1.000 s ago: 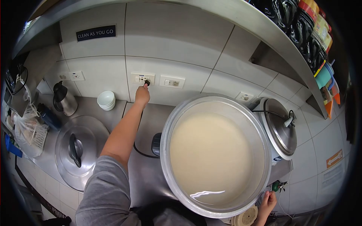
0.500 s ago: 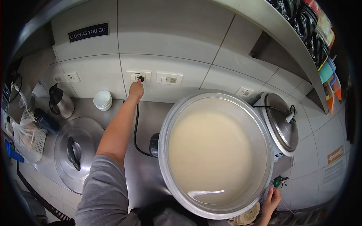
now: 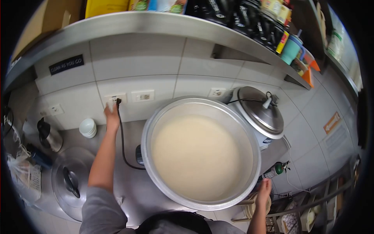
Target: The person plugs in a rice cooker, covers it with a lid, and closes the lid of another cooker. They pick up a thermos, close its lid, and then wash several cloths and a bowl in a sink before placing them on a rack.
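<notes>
- The left hand [image 3: 112, 116] is raised to the wall at the end of an outstretched arm, its fingers up against the left part of a white socket plate [image 3: 122, 96].
- The fingers of that hand are blurred; I cannot tell whether they pinch or only touch anything.
- A black plug [image 3: 118, 101] sits in the right part of the same plate, just beside the fingertips.
- From the plug a black power cord [image 3: 122, 140] hangs down, curves across the steel counter [image 3: 150, 195] and passes out of sight at the left side of a large metal pot [image 3: 200, 206].
- The pot stands upright and uncovered in front of the person, between the two arms, with a pale, cloudy liquid [image 3: 196, 156] inside; a black side handle [image 3: 139, 155] shows at its left.
- The right hand [image 3: 265, 188] is low, near the pot's right rim, its fingers pointing upward and seemingly close together; whether they pinch something I cannot tell.
- A round metal lid [image 3: 85, 175] with a black grip lies on the counter, left of the left forearm.
- Behind it stand a stack of white bowls [image 3: 88, 128] and a steel thermal jug [image 3: 50, 136].
- Just right of the pot is a white rice cooker [image 3: 243, 111] with its metal lid on, a cord lying over the top.
</notes>
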`<action>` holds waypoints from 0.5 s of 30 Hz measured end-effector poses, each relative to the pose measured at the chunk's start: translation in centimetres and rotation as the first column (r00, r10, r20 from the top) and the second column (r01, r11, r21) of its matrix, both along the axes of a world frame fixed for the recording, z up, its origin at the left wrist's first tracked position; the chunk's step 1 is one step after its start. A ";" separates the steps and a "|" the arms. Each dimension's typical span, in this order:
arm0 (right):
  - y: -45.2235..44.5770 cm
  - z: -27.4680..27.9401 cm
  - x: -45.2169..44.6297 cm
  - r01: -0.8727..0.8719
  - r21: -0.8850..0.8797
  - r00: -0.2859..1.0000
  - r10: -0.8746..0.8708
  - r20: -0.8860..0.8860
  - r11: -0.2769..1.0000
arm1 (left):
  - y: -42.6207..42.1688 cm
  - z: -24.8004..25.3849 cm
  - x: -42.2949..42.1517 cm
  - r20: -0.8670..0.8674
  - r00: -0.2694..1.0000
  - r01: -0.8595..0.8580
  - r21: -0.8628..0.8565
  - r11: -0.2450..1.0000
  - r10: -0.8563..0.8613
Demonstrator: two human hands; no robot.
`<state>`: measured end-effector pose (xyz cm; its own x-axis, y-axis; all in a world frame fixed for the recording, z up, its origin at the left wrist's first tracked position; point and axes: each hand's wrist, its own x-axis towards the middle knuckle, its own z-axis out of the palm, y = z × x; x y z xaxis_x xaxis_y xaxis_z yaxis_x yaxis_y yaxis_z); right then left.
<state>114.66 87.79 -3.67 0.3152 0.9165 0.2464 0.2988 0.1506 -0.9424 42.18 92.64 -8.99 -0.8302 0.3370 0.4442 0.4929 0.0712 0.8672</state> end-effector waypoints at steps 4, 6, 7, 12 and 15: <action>-0.6 -11.5 -0.7 -0.174 -0.110 0.943 0.133 -0.306 0.978 | -11.9 -2.0 17.6 0.325 0.883 0.214 0.364 0.906 -0.340; -1.3 -14.7 -2.4 -0.379 -0.220 0.744 0.155 -0.650 0.899 | -17.6 -5.1 26.7 0.279 0.856 0.409 0.150 0.900 -0.435; -1.4 -16.4 -3.7 -0.402 -0.197 0.684 0.150 -0.713 0.894 | -19.2 -7.3 30.7 0.257 0.812 0.501 0.152 0.852 -0.523; -2.9 -14.7 -9.1 -0.513 -0.191 0.431 0.059 -0.901 0.837 | -20.2 -0.5 35.2 0.492 0.525 0.662 0.277 0.696 -0.695; -2.1 -17.0 -8.5 -0.592 -0.185 0.432 0.115 -0.895 0.784 | -18.8 -8.9 33.3 0.522 0.546 0.602 0.300 0.740 -0.656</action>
<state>106.11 85.67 -20.69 -0.2389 0.9053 -0.3511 -0.6015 -0.4218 -0.6784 75.51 73.81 -17.86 -0.5088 0.8606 0.0223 -0.1936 -0.1396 0.9711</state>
